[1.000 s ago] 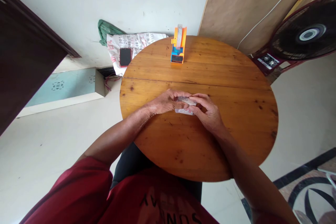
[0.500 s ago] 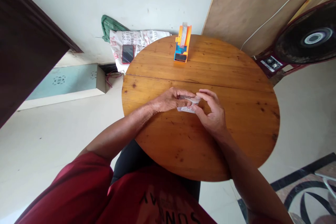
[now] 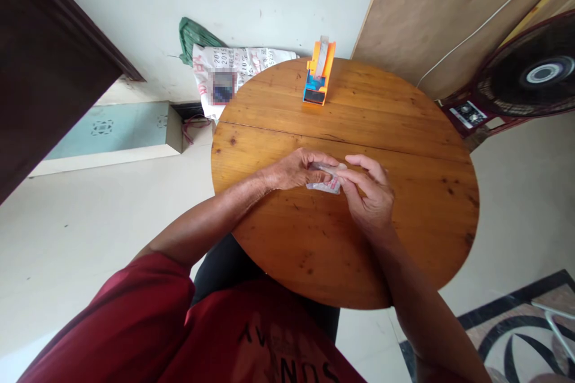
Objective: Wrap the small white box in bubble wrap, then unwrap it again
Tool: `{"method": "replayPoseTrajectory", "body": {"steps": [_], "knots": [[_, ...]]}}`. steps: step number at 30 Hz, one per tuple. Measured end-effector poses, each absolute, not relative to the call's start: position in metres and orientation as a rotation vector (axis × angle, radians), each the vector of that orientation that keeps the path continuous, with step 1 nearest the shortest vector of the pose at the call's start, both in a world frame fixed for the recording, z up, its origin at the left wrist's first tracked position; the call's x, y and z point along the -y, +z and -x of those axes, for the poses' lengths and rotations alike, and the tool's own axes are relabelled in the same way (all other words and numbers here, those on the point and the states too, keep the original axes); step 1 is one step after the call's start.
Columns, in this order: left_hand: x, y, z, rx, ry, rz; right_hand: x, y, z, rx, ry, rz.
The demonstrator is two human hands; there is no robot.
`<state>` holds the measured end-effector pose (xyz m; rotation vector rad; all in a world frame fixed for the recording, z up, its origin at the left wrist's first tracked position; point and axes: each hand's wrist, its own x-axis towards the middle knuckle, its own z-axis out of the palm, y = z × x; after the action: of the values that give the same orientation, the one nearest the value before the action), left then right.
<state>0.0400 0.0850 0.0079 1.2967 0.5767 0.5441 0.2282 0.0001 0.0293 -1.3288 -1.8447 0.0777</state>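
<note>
My left hand (image 3: 296, 170) and my right hand (image 3: 371, 197) meet at the middle of a round wooden table (image 3: 417, 203). Between them they pinch a small pale packet (image 3: 327, 182), perhaps clear plastic or folded paper, with a touch of pink on it. The left fingers curl over its left end. My right thumb and forefinger grip its right end, the other fingers spread above. The packet rests low on the tabletop, partly hidden by the fingers.
An orange and blue tape dispenser (image 3: 318, 75) stands at the table's far edge. Behind the table on the floor lie a printed white sack (image 3: 242, 66), a green bag (image 3: 193, 36) and a phone (image 3: 222, 87). A fan (image 3: 534, 72) stands at the right, a dark door (image 3: 49, 66) at the left.
Both hands stayed on the packet. My right hand's fingers have lifted and spread a little while it shifted slightly right. The view tilted a bit.
</note>
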Motion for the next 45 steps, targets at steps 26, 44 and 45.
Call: {"method": "replayPoseTrajectory", "body": {"steps": [26,44,45], "knots": [[-0.101,0.019,-0.023,-0.505,0.443,-1.443,-0.003,0.022,-0.230,1.954,0.069,1.315],[-0.102,0.021,-0.023,-0.568,0.462,-1.387,0.010,0.020,-0.233,2.156,-0.447,1.084],[-0.102,0.020,-0.023,-0.568,0.467,-1.377,0.009,0.020,-0.235,2.088,-0.372,1.112]]}}
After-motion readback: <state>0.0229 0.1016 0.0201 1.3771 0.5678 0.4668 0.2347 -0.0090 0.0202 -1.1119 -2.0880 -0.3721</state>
